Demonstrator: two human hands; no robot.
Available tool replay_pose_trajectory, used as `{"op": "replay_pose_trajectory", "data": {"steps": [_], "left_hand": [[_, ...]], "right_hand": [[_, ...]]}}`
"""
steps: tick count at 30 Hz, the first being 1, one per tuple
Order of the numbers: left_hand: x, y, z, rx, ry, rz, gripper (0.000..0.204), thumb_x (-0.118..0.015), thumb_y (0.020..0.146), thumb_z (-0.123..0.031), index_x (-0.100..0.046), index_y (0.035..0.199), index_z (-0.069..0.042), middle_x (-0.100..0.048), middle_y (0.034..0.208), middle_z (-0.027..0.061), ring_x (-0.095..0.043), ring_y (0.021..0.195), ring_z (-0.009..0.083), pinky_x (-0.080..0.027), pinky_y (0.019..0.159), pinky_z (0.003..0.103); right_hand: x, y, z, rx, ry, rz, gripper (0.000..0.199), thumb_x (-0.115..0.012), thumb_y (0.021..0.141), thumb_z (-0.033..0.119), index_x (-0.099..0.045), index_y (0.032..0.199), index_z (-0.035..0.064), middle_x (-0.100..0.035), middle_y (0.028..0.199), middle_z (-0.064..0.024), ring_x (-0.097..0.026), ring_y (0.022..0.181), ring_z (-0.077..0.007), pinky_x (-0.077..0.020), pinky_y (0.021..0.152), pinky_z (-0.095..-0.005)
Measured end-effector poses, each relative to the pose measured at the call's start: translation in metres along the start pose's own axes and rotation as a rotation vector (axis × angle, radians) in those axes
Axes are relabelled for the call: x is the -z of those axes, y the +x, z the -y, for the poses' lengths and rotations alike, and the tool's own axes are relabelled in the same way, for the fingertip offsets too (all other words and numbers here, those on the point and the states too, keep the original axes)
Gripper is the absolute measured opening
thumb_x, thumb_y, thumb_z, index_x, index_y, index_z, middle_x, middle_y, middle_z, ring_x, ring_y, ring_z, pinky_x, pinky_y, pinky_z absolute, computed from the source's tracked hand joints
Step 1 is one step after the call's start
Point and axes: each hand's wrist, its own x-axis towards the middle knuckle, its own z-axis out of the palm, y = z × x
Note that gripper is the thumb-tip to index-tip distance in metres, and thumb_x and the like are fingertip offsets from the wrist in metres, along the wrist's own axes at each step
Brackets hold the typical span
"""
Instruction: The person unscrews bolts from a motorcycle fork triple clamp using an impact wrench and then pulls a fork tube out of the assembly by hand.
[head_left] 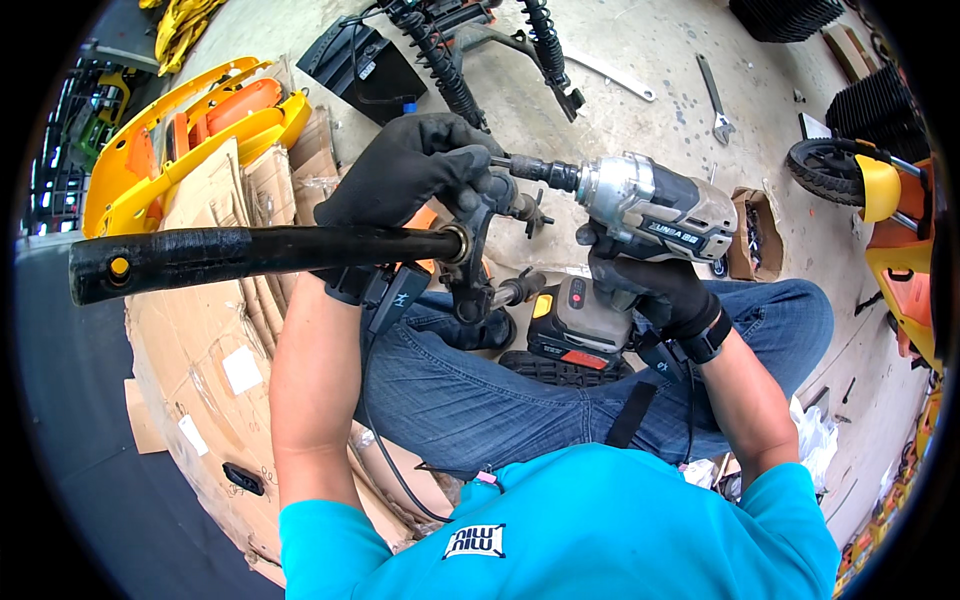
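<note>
My left hand [405, 170], in a black glove, is closed, with its fingertips pressed together at the tip of a thin driver bit [520, 165]. What sits between those fingers is hidden. The bit points left from a grey and black cordless impact wrench [665, 205] with a battery [580, 325] at its base. My gloved right hand [650, 285] wraps round the wrench's handle. Beneath my left hand a long black metal tube [250, 252] lies across my left forearm. The tube's right end meets a dark clamp bracket [470, 270] with threaded ends sticking out on the right.
Flattened cardboard [200, 340] lies at left, with yellow and orange plastic panels [190, 140] behind it. Ahead are a black box [360, 75] and a frame with spring shocks [440, 65]. An adjustable wrench [715, 100], an open parts carton [755, 235] and a wheel [825, 170] stand right.
</note>
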Motion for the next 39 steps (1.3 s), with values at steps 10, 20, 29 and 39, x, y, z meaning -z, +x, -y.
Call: {"op": "replay_pose_trajectory", "data": {"steps": [10, 20, 29, 39], "left_hand": [[0.008, -0.003, 0.005, 0.062, -0.111, -0.088, 0.034, -0.056, 0.101, -0.028, -0.061, 0.118, 0.001, -0.066, 0.094, 0.0062, -0.066, 0.081, 0.0106, -0.054, 0.075, 0.026], [0.037, -0.015, 0.034, 0.013, -0.237, -0.104, 0.045, -0.061, 0.095, -0.017, -0.051, 0.134, 0.003, -0.064, 0.115, 0.0114, -0.065, 0.103, 0.0202, -0.053, 0.094, 0.032], [0.039, -0.027, 0.036, -0.173, 0.760, 0.160, 0.078, -0.078, 0.074, 0.005, -0.042, 0.142, 0.000, -0.052, 0.140, 0.0155, -0.054, 0.128, 0.0263, -0.048, 0.106, 0.040], [0.027, -0.027, 0.043, -0.028, 0.239, 0.027, 0.074, -0.081, 0.069, 0.004, -0.050, 0.137, 0.000, -0.065, 0.125, 0.0127, -0.065, 0.112, 0.0188, -0.055, 0.094, 0.030]], "right_hand": [[0.000, -0.003, 0.003, -0.028, 0.061, -0.019, 0.047, -0.070, 0.084, 0.006, -0.054, 0.128, 0.0042, -0.063, 0.109, -0.0049, -0.061, 0.089, -0.0118, -0.0532, 0.072, -0.0264], [0.033, -0.011, -0.039, -0.189, 0.332, 0.012, 0.050, -0.068, 0.088, 0.009, -0.051, 0.135, 0.0032, -0.063, 0.116, -0.0050, -0.061, 0.081, -0.0094, -0.0532, 0.070, -0.0247], [0.017, -0.002, -0.053, -0.189, 0.172, 0.076, 0.040, -0.067, 0.090, 0.012, -0.059, 0.127, -0.0007, -0.067, 0.107, -0.0104, -0.063, 0.088, -0.0123, -0.0561, 0.075, -0.0277], [0.027, -0.002, -0.066, -0.192, 0.277, 0.094, 0.039, -0.068, 0.089, 0.010, -0.060, 0.124, -0.0031, -0.066, 0.100, -0.0100, -0.064, 0.086, -0.0142, -0.0590, 0.072, -0.0299]]}}
